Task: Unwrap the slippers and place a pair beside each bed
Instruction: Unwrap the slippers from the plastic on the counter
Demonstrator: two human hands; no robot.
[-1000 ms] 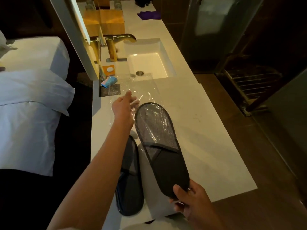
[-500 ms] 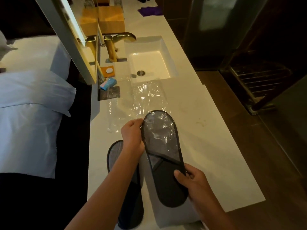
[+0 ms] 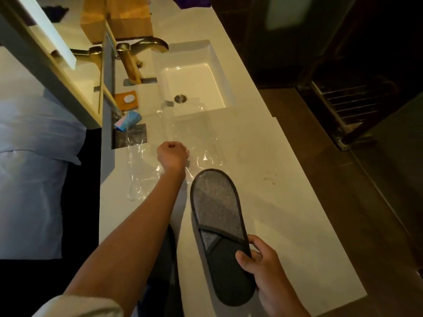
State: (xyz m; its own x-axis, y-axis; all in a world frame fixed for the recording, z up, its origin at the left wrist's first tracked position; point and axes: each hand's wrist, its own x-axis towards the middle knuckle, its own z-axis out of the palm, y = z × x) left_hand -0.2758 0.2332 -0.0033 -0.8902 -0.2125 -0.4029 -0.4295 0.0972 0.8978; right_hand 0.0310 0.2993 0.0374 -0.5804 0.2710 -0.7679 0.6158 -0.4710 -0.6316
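Note:
A grey slipper (image 3: pixel 218 227) with a dark toe strap is bare of plastic, and my right hand (image 3: pixel 266 274) grips it at the toe end above the white counter (image 3: pixel 286 202). My left hand (image 3: pixel 172 155) is curled into a fist around clear plastic wrap (image 3: pixel 194 143) just beyond the slipper's heel. More clear wrap (image 3: pixel 142 177) lies crumpled on the counter to the left. A second dark slipper (image 3: pixel 163 266) lies on the counter, mostly hidden under my left forearm.
A white sink (image 3: pixel 194 81) with a brass faucet (image 3: pixel 137 56) is set into the far counter. A blue packet (image 3: pixel 128 121) and an orange soap dish (image 3: pixel 127 100) sit by the mirror frame. A bed with white pillows (image 3: pixel 27 156) lies left; dark floor lies right.
The plastic has come off the slipper in my right hand. My left hand moved away from the slipper's heel toward the sink, pulling the wrap with it.

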